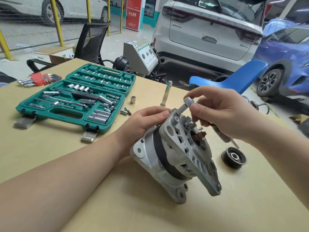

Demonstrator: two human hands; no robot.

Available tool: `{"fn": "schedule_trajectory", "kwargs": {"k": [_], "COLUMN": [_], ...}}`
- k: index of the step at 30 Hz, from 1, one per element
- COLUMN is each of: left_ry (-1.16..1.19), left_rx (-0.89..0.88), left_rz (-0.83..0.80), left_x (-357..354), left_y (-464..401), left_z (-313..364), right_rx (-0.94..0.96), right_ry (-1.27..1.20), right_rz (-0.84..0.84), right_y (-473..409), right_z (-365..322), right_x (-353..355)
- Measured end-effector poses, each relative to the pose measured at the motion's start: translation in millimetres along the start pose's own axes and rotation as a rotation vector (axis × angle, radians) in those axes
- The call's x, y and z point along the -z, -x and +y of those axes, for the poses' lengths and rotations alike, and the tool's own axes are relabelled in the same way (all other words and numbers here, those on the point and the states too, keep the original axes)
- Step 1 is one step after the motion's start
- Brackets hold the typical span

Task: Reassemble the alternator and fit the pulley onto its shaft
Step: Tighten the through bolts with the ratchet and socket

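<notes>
So the alternator (173,154) is sitting tilted on the workbench (83,206), rear plate facing up toward me. My left hand (142,124) is wrapped over the top edge of the housing, fingers curled on the rim to steady it. My right hand (222,113) is pinching a socket (184,106) between thumb and fingertips, seated on a through-bolt at the upper corner of the rear plate, so I'm running it in by hand.

This thing looks like a heavy lump, cast aluminium, rigid, with smooth faces that'd probably be slick. I'd hold it by the outer rim or the mounting ears, never by the brown terminal bits in the middle, those look breakable.

The pulley (234,157) is lying flat on the bench just right of the alternator, not fitted yet. Looks dense and grooved, easy to grab round the edge. Socket set (73,101) is open to my left, 1 loose extension bar (166,94) behind.
</notes>
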State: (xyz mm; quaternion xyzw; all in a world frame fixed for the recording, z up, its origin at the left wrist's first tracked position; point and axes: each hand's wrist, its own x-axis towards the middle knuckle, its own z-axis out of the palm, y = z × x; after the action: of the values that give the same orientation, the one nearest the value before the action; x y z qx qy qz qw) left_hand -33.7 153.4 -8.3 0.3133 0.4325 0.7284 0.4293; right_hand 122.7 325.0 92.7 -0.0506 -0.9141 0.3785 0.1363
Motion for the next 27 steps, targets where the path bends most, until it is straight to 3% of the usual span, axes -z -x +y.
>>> {"fn": "schedule_trajectory", "kwargs": {"k": [7,14,20,27], "left_ry": [-0.028,0.032,0.079,0.05], "left_rx": [0.016,0.023,0.034,-0.021], "left_rz": [0.033,0.024,0.004,0.015], "left_x": [0,-1,-2,-4], "left_y": [2,0,-1,1], "left_z": [3,1,0,-3], "right_rx": [0.064,0.137,0.118,-0.044], "right_ry": [0.01,0.245,0.392,0.373], "right_rz": [0.085,0.055,-0.021,-0.092], "right_y": [-8,-6,-15,-21], "right_z": [4,5,-10,-24], "right_x": [1,3,14,12]}}
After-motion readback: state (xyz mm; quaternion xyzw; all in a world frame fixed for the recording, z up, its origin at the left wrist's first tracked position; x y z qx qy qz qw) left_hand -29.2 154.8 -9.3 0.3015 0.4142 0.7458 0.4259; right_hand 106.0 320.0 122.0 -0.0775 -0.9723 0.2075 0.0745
